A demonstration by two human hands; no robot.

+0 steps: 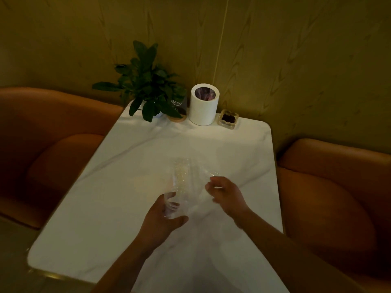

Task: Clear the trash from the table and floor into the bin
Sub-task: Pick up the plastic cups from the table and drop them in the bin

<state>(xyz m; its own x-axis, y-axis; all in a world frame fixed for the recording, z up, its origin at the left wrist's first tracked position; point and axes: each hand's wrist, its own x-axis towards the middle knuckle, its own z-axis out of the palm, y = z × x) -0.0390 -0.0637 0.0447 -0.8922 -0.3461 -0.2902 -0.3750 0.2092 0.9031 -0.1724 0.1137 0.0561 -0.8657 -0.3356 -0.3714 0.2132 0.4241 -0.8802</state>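
A clear plastic bottle (179,178) lies over the middle of the white marble table (105,208), its far end pointing away from me. My left hand (163,220) grips its near end. A thin clear plastic piece (211,173) sticks up just right of the bottle, and my right hand (226,195) pinches it between the fingertips. A white cylindrical bin (203,104) with a round opening on top stands at the table's far edge by the wall.
A potted plant (146,81) and a dark sign on a wooden coaster (177,106) stand left of the bin. A glass ashtray (228,119) sits to its right. Orange padded seats (53,134) (330,197) flank the table.
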